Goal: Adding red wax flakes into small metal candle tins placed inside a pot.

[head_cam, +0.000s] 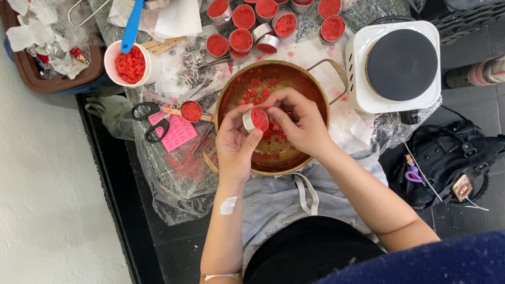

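Here: left hand (234, 143) grips one small round tin (256, 120) of red wax, held over brass pot (266, 79). Right hand (300, 121) fingers pinch at tin's red filling. About thirteen filled red tins (285, 24) clustered beyond pot. One white hotplate (397, 65), one scissors (150, 120), one white cup (130, 63) of red chunks.

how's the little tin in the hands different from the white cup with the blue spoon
The small tin is metal and shallow; the white cup is plastic-looking, wider and deeper. The tin is held tilted over the pot by the left hand, with the right hand at its opening; the cup stands upright on the table, untouched. The cup holds a blue spoon; the tin holds none. Both contain red material.
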